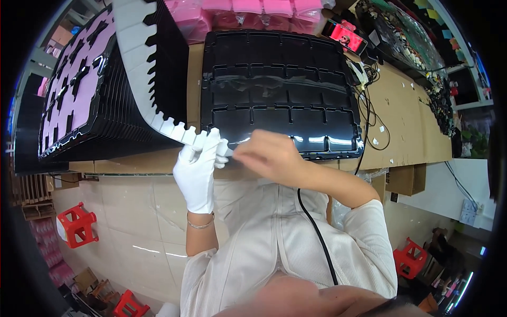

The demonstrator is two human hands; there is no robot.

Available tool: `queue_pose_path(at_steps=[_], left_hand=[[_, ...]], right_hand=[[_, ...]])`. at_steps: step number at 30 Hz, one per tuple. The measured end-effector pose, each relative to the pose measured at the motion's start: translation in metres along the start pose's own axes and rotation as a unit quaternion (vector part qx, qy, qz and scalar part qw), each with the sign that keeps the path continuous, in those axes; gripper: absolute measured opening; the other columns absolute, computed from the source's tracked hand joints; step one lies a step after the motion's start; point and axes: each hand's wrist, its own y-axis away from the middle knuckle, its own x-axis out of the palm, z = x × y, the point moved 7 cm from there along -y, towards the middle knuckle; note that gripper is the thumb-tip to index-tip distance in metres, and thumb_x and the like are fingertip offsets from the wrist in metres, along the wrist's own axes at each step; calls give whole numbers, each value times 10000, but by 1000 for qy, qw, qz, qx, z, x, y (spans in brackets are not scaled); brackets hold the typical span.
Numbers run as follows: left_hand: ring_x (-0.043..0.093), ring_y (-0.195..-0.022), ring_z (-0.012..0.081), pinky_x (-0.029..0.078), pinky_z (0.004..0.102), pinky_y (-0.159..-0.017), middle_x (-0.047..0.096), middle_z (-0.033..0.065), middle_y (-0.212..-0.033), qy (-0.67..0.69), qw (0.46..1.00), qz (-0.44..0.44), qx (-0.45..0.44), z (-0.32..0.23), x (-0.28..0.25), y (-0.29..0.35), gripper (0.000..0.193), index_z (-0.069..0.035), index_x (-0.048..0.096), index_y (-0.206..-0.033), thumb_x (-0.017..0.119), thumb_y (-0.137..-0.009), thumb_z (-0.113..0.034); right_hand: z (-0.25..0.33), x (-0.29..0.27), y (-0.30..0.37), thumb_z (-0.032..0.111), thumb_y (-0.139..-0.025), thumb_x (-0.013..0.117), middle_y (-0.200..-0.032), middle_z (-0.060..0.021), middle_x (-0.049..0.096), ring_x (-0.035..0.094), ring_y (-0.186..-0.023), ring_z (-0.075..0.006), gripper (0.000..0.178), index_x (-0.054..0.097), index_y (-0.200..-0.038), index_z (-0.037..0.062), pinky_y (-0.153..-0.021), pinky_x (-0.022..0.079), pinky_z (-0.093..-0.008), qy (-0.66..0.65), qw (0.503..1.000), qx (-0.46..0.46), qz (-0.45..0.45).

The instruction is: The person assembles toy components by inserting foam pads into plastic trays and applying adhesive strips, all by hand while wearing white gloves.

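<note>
A long white strip with notches along one edge (138,79) curves down from the top of the view past the stack at the left. My left hand (195,174), in a white glove, pinches its lower end over the table's near edge. Just to the right, my bare right hand (274,156) is slightly blurred, its fingers curled together close to the strip's end. Whatever lies between those fingertips is hidden. Behind both hands, a black plastic tray with molded compartments (274,87) lies on the table.
A tall stack of black trays (119,105), with lilac inserts showing, stands at the left. Pink wrapped bundles (248,18) line the back. A phone (344,38), cables (372,119) and a heap of small parts (406,45) are at the right. Red stools (77,224) stand on the floor.
</note>
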Motion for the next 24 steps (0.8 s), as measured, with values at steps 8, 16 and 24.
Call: queue_pose_path(at_steps=[8, 16, 24], left_hand=[[602, -642, 59, 487, 186, -543, 668, 44, -820, -106, 994, -19, 11, 5, -28, -19, 207, 32, 678, -1033, 698, -866, -88], [607, -621, 64, 476, 190, -511, 676, 58, -817, -93, 995, 13, -25, 16, -32, -25, 243, 28, 671, -1045, 728, -838, -85], [612, -637, 65, 480, 191, -520, 671, 54, -800, -67, 997, 15, -31, 18, -31, -27, 238, 33, 668, -1036, 728, -837, -83]], right_hand=[[-62, 28, -43, 151, -795, 701, -604, -79, 594, 562, -559, -160, 138, 667, -826, 20, -583, 467, -306, -13, 937, 288, 196], [-69, 39, -56, 156, -754, 708, -699, -146, 645, 655, -663, -277, 177, 643, -786, -4, -618, 499, -337, 106, 941, 226, 228], [-70, 38, -54, 108, -753, 675, -701, -138, 645, 650, -651, -283, 119, 642, -789, -1, -623, 504, -335, 106, 945, 229, 207]])
